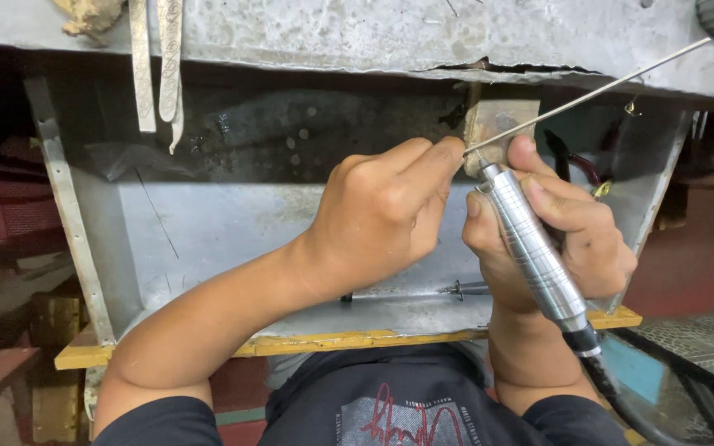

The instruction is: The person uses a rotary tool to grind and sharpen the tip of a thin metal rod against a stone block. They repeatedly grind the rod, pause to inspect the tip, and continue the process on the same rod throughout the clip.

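Grey sheet-metal tray (208, 239) sat under desk edge (373, 37), resting on yellow wooden strip (324, 341). Right hand (568, 231) wrapped around ribbed silver rotary handpiece (530, 248), black hose trailing. Left hand (382, 215) pinched small workpiece, hidden by fingertips, against tan wooden block (497, 120). Thin steel rod (605, 87) slanted above.

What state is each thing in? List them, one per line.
Left hand: fingers pinched at the wooden peg, fingertip touching the thin rod.
Right hand: gripping the metal handpiece.
Handpiece: tilted, tip up at the peg, black cable out the bottom.
Rod: slanting up to the right, apart from the handpiece.
Metal tray: open, one small tool lying flat in it.
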